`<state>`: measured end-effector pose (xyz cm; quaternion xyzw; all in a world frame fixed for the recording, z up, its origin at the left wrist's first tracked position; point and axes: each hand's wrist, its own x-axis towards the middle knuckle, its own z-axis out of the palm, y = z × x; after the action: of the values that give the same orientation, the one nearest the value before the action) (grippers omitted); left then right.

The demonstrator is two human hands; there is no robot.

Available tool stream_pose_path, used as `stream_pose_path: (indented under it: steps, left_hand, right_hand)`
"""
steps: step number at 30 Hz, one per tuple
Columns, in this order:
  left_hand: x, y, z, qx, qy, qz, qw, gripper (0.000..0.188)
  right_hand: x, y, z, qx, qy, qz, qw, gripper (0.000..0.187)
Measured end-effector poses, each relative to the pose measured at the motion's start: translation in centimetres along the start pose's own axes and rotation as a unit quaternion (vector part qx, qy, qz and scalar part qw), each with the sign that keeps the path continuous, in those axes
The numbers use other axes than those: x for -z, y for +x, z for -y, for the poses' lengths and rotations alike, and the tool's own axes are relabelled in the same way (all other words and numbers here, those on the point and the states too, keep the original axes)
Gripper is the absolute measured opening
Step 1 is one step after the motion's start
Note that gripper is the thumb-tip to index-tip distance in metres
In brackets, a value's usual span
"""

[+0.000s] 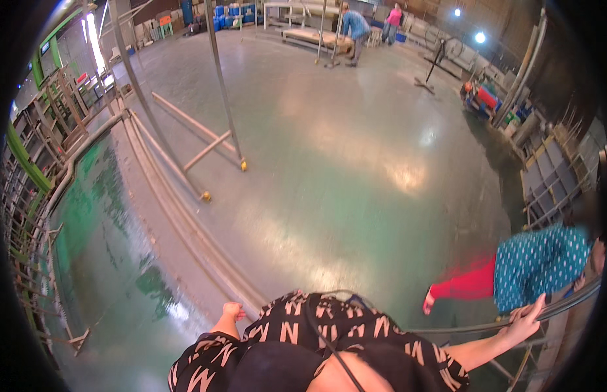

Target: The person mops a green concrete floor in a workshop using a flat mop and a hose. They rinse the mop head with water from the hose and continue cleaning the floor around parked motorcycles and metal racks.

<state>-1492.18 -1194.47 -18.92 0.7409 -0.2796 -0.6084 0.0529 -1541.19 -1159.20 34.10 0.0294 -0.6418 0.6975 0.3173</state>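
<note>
My right hand (525, 322) reaches out to the right and is closed around a dark metal rail (574, 297). Its fingers overlap the rail, and part of the grip is hidden. At my left side hangs my left hand (233, 310), fingers curled in, with nothing visible in it. Just beyond the rail, close to my right hand, is a person in a teal dotted top (538, 268) and red legwear (466, 279). A thin dark cable (329, 343) runs down over my patterned black clothing.
A tall wheeled metal frame (208, 150) stands ahead left, beside a raised floor track (176, 215). The green floor (88, 228) left of it looks wet. Metal racks (29, 261) line the left edge. Two people (357, 29) are far off near a low bench (313, 38). Grey panels (555, 173) stand right.
</note>
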Motion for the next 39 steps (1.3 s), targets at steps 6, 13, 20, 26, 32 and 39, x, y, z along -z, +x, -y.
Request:
stream_pose_path:
  steps: [6, 13, 20, 26, 32, 39]
  left_hand:
    - [-15.0, 5.2, -30.5, -0.322, 0.296, 0.023, 0.899, 0.024]
    - [-24.9, 4.6, -54.0, -0.418, 0.120, 0.081, 0.897, 0.020]
    - [-21.4, 15.9, -45.6, -0.111, 0.299, 0.014, 0.948, 0.018]
    - [-22.9, 24.5, -39.6, -0.226, 0.682, 0.038, 0.695, 0.033]
    - [-43.3, 31.4, -72.8, -0.004, 0.246, 0.023, 0.969, 0.022]
    - [-70.1, 32.7, -122.1, -0.357, 0.347, -0.007, 0.868, 0.027]
  right_hand:
    - [-17.3, 1.6, -5.6, 0.010, -0.002, 0.001, 1.000, 0.026]
    - [-34.9, 8.1, -16.2, -0.001, -0.010, 0.019, 1.000, 0.020]
    - [-58.9, 14.3, -25.1, -0.045, 0.002, 0.047, 0.998, 0.047]
    - [-75.7, 18.5, -32.3, -0.064, 0.073, 0.079, 0.992, 0.046]
    - [-88.6, 24.8, -38.5, -0.001, 0.095, 0.010, 0.995, 0.044]
    - [-102.3, 33.4, -42.0, 0.044, 0.125, -0.001, 0.991, 0.043]
